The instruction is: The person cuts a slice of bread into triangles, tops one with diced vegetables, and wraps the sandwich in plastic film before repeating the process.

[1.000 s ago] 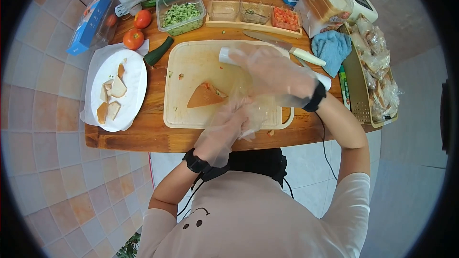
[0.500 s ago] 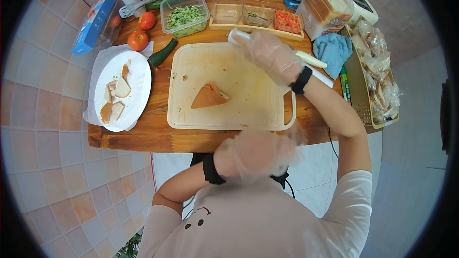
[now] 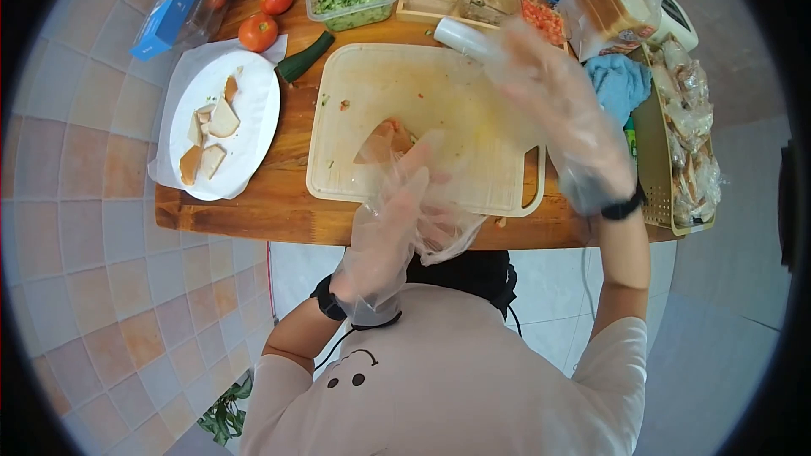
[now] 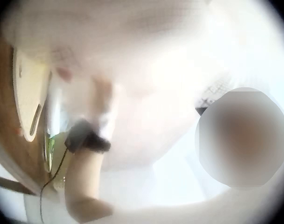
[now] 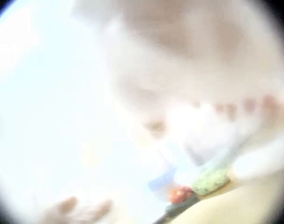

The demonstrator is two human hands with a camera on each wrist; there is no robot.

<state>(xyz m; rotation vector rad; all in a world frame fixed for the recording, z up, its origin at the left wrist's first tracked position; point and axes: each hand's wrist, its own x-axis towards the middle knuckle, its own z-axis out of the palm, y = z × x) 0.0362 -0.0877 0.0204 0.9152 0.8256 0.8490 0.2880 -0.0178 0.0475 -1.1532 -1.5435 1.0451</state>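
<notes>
In the head view, a brown triangular piece of bread with red filling (image 3: 387, 142) lies on the cream cutting board (image 3: 351, 76). Over the board's front edge reaches my left hand (image 3: 393, 224), in a loose clear plastic glove, fingers straight and spread. Its fingertips overlap the bread's right side. A white roll (image 3: 460, 37) lies along the board's back edge. My gloved right hand (image 3: 566, 110), blurred, stretches over the board's right side, its fingers long and overlapping the roll's right part. The right wrist view shows blurred fingertips above the white roll (image 5: 263, 161).
A white plate (image 3: 253, 143) with bread scraps stands at left. Along the back are tomatoes (image 3: 258, 33), a tub of diced cucumber (image 3: 351, 0) and a tray of small containers (image 3: 414, 13). Sliced bread (image 3: 604, 10), a blue cloth (image 3: 621, 80) and a basket (image 3: 663, 152) are at right.
My left hand has swung up from in front of the table to the bread's side. The right hand has left its hold on the roll, its wrist drawn back and rightward.
</notes>
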